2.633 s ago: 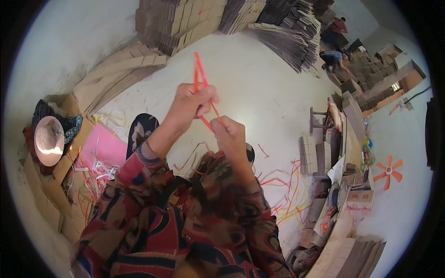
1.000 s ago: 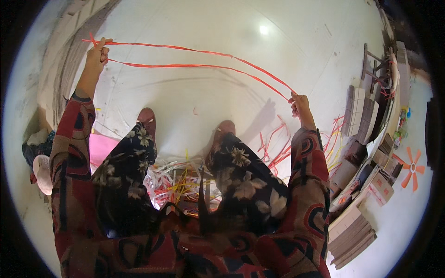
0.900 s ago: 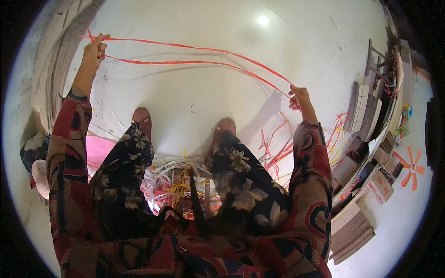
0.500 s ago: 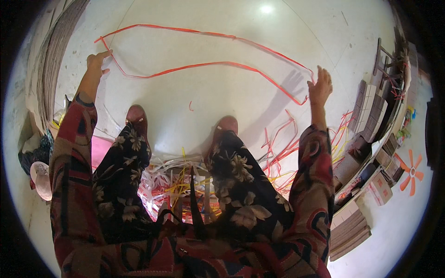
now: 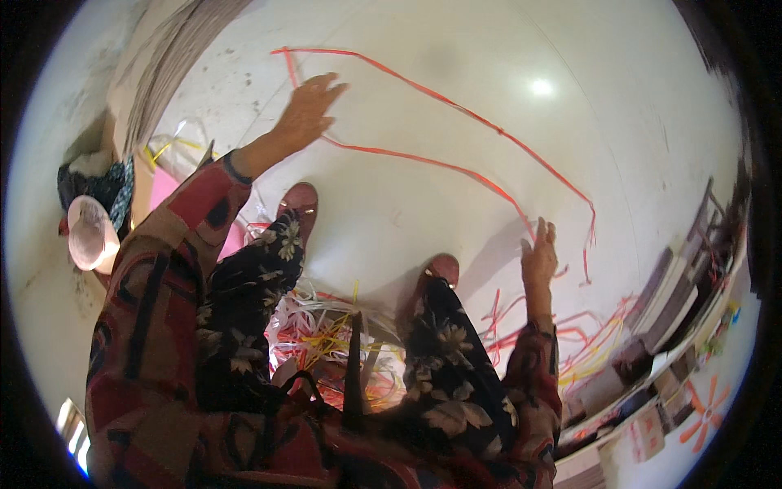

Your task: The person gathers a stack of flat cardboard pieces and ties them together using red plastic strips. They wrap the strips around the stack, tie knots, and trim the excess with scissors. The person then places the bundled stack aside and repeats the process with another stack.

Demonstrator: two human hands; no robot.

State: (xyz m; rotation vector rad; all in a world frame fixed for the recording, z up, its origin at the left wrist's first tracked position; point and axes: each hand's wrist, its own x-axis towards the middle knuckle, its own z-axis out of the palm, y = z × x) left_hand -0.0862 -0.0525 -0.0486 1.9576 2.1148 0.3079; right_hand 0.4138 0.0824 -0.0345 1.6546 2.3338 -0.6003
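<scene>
A long red plastic strap (image 5: 456,107) lies on the pale floor in a wide loop in front of my feet. Over its left part is my left hand (image 5: 308,112), fingers spread and nothing visible in them; it hides a stretch of the strap. My right hand (image 5: 538,262) is beside the strap's right part, its fingers stretched upward. The near strand runs to that hand's fingertips, and whether they touch it I cannot tell. Further right, the far strand bends down to a loose end (image 5: 585,277).
Tangled red, white and yellow straps (image 5: 314,330) lie between and behind my shoes. More loose straps (image 5: 582,334) spread at right, near stacked boards and boxes (image 5: 643,436). An orange fan-shaped thing (image 5: 705,414) is at far right. Cardboard sheets (image 5: 167,61) and a pale hat-like object (image 5: 91,234) are at left.
My view has turned, shifting the scene. My left hand has come inward over the loop. My right hand has moved from the loop's right end to the near strand.
</scene>
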